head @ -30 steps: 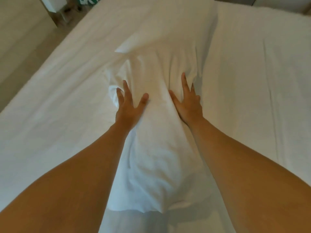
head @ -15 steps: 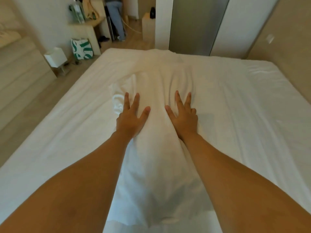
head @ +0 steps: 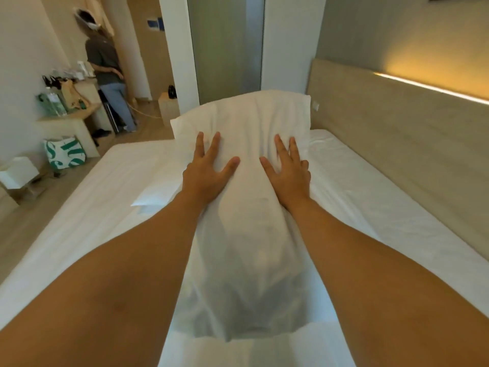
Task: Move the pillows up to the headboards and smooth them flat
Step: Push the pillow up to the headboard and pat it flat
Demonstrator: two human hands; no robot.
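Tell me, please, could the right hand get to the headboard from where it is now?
Probably yes: the right hand lies flat on the pillow, and only bare sheet separates it from the headboard.

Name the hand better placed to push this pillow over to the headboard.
Left, probably. The headboard runs along the person's right, and the left hand lies flat on the pillow on its far side from it, so it can push across. The right hand sits on the headboard side.
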